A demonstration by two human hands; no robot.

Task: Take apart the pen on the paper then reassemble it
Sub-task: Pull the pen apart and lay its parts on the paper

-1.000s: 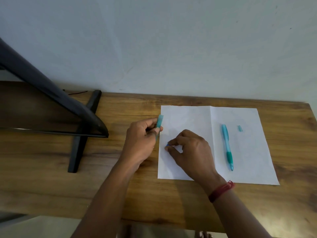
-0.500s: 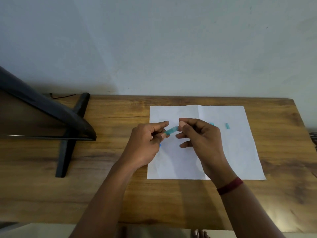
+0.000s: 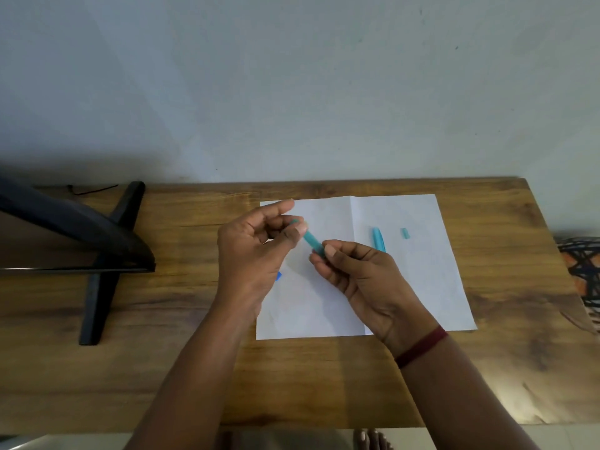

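A short teal pen piece (image 3: 312, 240) is held above the white paper (image 3: 418, 280) by both hands. My left hand (image 3: 256, 254) pinches its upper left end; my right hand (image 3: 354, 271) pinches its lower right end. A second teal pen body (image 3: 378, 239) lies on the paper behind my right hand, mostly hidden by it. A small teal cap-like piece (image 3: 404, 233) lies on the paper to its right. A tiny blue bit (image 3: 278, 276) shows on the paper by my left wrist.
The paper lies on a wooden table (image 3: 503, 352) against a pale wall. A black monitor with a cross-shaped stand (image 3: 107, 264) fills the table's left part. A patterned object (image 3: 581, 274) sits past the right edge. Toes (image 3: 370, 440) show below the front edge.
My right hand left the paper and came up to meet the left hand. The teal piece, first upright in my left hand alone, is now held slanted between both hands.
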